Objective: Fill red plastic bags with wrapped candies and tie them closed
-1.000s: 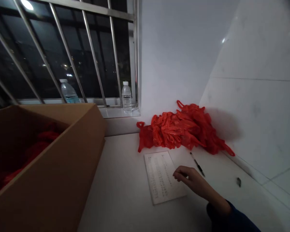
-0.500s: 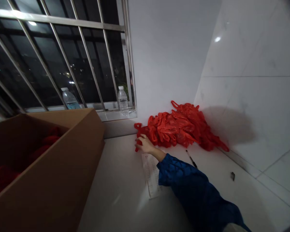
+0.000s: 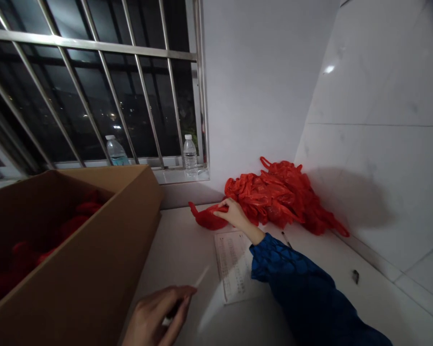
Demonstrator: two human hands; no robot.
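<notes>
While the right arm stretches in from the near right toward the far left, its blue sleeve (image 3: 296,278) slants over the near right part of a sheet of paper (image 3: 233,269). The right hand (image 3: 235,215) is at the far side of the bench (image 3: 176,254), back of the hand up and fingers bent leftward. Its thumb and fingertips pinch the right part of a red bag (image 3: 206,218). The left hand (image 3: 159,315) is at the near edge of the view, just right of a cardboard box (image 3: 108,259), pointing right and slightly far. Its fingers are curled, with thumb and forefinger tips close together; whether they meet or grip anything cannot be told.

The pinched bag is at the far left of the paper, to the left of a pile of red bags (image 3: 274,192). Its long axis runs roughly left to right, with a narrow end pointing left and a little far, and its middle sagging toward the near side. Whether it touches the bench is unclear.

Beyond the right forearm, a pen (image 3: 286,239) lies partly hidden. A small dark object (image 3: 355,277) is farther right, well apart from both hands.
</notes>
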